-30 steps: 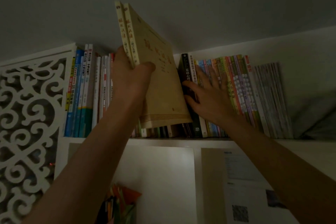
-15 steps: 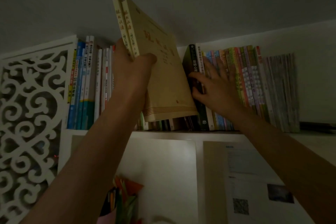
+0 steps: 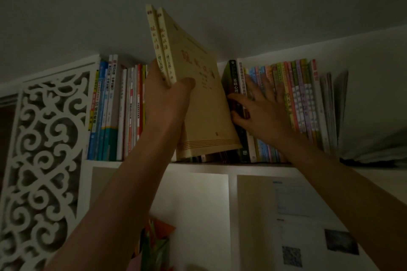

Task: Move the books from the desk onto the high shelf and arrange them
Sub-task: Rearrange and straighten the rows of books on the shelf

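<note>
Little has moved in the last second: your left hand [image 3: 167,94] still grips the two tan paperbacks [image 3: 198,94] together, thumb across the front cover and fingers behind the spines, and they remain tilted with their lower edge at the high shelf [image 3: 220,164], their tops leaning left, well above the shelved row. Your right hand [image 3: 262,112] has kept its flat, spread-fingered press on the spines of the colourful thin books [image 3: 295,99], thumb against the black book [image 3: 234,94], holding that group rightwards. To me this means the gap is held but the pair is not yet seated; it needs to be stood upright and slid in. The paperbacks look matte and slightly flexible, with soft covers and squared spines. The thin books' glossy spines could slip. The white fretwork panel [image 3: 44,149] at left is rigid and ornate.
</note>
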